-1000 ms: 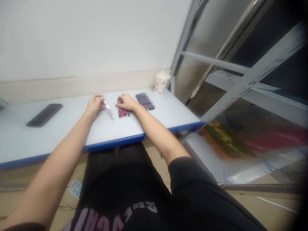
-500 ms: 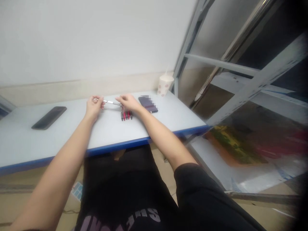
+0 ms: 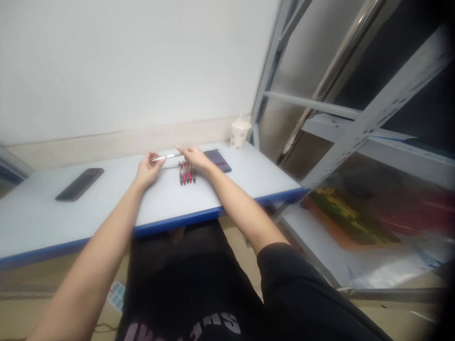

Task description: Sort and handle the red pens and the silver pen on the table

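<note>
A slim silver pen point(image 3: 167, 157) lies crosswise above the white tabletop point(image 3: 117, 213), its near end pinched in the fingers of my left hand point(image 3: 149, 169). The fingertips of my right hand point(image 3: 192, 157) reach its far end, but I cannot tell whether they grip it. Just below that hand, several red and black pens point(image 3: 186, 173) lie side by side. Beyond the right hand is a dark purple phone point(image 3: 217, 160), partly blurred. A black phone point(image 3: 80, 184) lies face down at the table's left.
A paper cup point(image 3: 241, 135) with red dots stands at the table's back right, against the wall. The table has a blue front edge point(image 3: 170, 226). A grey metal shelf rack point(image 3: 355, 118) rises to the right, and a leaning picture point(image 3: 350, 218) stands below it.
The silver pen has swung from pointing towards me to lying crosswise between my hands. My hands are closer together, and the view has shifted slightly.
</note>
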`<state>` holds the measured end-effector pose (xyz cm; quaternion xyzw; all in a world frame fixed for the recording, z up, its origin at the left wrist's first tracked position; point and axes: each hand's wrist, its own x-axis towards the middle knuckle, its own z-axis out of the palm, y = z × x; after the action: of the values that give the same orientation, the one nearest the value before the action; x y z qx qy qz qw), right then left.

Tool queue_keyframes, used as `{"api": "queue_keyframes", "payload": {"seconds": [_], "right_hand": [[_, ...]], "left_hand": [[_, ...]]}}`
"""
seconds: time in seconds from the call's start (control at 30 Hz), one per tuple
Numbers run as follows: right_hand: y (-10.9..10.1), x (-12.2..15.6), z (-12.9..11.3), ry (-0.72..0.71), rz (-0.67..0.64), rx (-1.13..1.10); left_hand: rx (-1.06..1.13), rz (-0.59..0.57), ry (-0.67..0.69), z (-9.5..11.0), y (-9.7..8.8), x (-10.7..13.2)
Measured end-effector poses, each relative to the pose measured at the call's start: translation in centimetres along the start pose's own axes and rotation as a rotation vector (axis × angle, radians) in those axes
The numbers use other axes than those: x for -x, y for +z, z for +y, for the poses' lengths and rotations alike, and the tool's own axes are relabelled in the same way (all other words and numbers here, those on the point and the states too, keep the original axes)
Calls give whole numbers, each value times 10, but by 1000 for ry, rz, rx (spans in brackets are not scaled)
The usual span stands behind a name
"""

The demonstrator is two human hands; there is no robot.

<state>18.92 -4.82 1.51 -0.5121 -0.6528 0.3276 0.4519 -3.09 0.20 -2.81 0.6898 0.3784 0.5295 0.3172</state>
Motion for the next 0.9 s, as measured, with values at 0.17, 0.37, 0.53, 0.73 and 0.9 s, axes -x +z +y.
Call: {"api": "queue_keyframes", "payload": {"seconds": [0.17, 0.37, 0.53, 0.73, 0.9], "right_hand": [[-1, 1, 3, 140, -237, -83], [-2, -4, 7, 150, -263, -93], [-10, -4, 5, 17, -222, -136], [-19, -2, 5, -29, -198, -132], [-16, -6, 11, 11, -197, -66]], "left_hand": [[-111, -92, 41, 4, -3, 1], [-212, -168, 58, 9, -9, 2], [-260, -200, 51, 10, -9, 4], [-273, -188, 7, 12, -9, 6], [-248, -223, -36, 14, -9, 7]]}}
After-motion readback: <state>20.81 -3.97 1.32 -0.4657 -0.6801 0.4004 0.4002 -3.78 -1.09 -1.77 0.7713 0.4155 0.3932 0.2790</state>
